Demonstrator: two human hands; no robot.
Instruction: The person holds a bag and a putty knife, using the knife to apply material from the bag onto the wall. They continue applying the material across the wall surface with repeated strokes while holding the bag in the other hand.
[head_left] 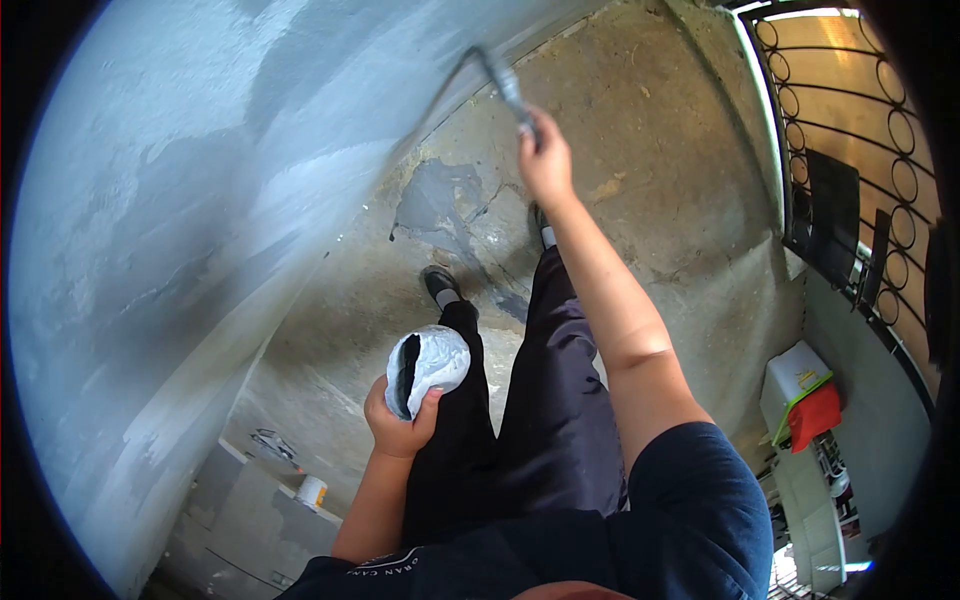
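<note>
My left hand (402, 425) holds a rounded container (442, 358) coated in whitish-grey material, its dark opening tilted to the left. My right hand (546, 165) is stretched forward, its fingers wrapped round the handle of a tool (507, 85) that looks like a paint roller. The tool's far end is blurred and lies close to the foot of the wall (200, 180). Pale and darker blue-grey patches cover that wall.
A dark grey stain marks the concrete floor (640, 130) ahead of my shoes. At the right are a metal grille (885, 150) and a white bin (797, 375) with a red cloth (814, 415). A small white-and-yellow container (312, 491) stands at the lower left.
</note>
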